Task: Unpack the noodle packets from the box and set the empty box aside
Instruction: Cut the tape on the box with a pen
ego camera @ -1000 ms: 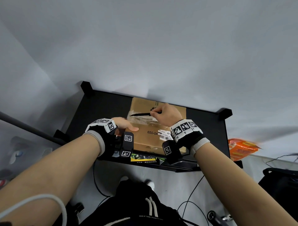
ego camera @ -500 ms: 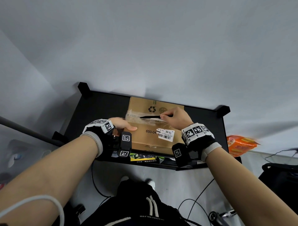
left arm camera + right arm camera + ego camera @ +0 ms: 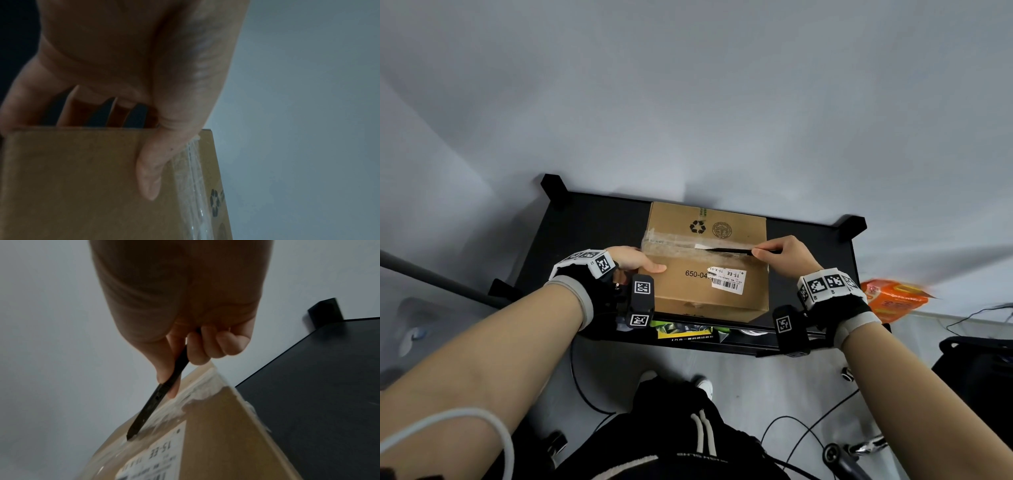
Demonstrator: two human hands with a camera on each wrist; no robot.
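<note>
The right hand (image 3: 786,255) has drawn the blade (image 3: 729,251) rightward along the tape (image 3: 671,245). Its fingers clamp the blade. The left hand (image 3: 635,262) grips the left edge of the box (image 3: 705,291), which sits mid-table (image 3: 592,233) near the rear edge. Risk: too deep a cut would slash whatever is inside, and the blade could slip off the right edge.

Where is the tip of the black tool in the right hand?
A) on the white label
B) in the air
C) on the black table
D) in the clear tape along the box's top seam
D: the right hand holds the black tool with its tip in the clear tape on the box.
</note>
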